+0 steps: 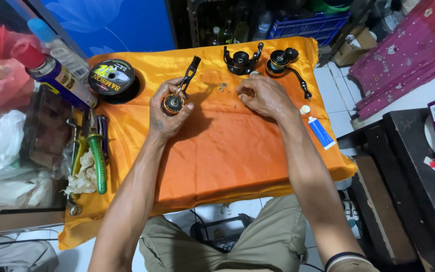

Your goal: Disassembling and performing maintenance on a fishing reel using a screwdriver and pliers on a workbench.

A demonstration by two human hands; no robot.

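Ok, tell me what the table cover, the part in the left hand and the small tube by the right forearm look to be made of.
Table cover: looks like satin-type cloth, orange, glossy, with soft wrinkles and a draped edge.
Reel part in the left hand: likely metal or hard plastic, with a black arm and a gold-toned round body; cannot tell which.
Small tube: seems soft plastic, blue and white with a white cap.

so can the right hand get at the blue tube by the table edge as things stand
Probably yes. The right hand rests on the orange cloth with its fingers on small parts, and holds nothing large. The blue tube lies just beside that forearm with its white cap off, and nothing sits between them.
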